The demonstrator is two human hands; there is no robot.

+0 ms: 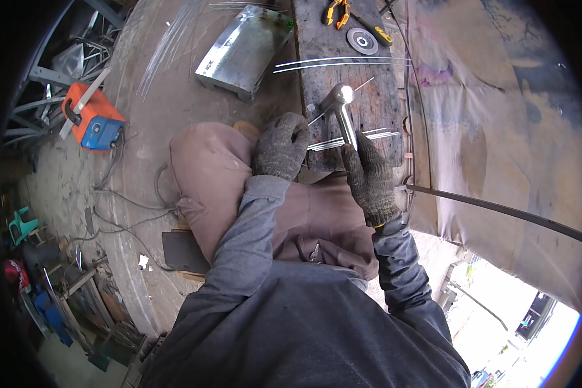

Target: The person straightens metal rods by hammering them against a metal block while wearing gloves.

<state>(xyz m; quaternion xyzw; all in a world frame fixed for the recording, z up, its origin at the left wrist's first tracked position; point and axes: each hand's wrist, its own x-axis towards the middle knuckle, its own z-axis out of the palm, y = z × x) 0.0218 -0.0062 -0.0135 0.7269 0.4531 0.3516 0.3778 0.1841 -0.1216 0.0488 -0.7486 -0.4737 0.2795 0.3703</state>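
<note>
My right hand [372,181], in a dark knit glove, is closed around the handle of a shiny metal hammer [347,123]. The hammer's head rests on or just above a thin metal rod [317,119] that crosses the wooden bench [385,107] at a slant. At the bench's left edge my left hand [281,147], gloved too, has its fingers curled at the near end of that rod. Several straight thin rods [324,145] lie between the hands, partly hidden behind the right hand. Two longer rods [343,63] lie farther up the bench.
Orange-handled pliers [336,14], a yellow-and-black tool [379,33] and a grinding disc [362,41] lie at the bench's far end. A metal box [244,50] stands on the floor to the left. Farther left are an orange-and-blue machine [94,123] and loose cables [132,205].
</note>
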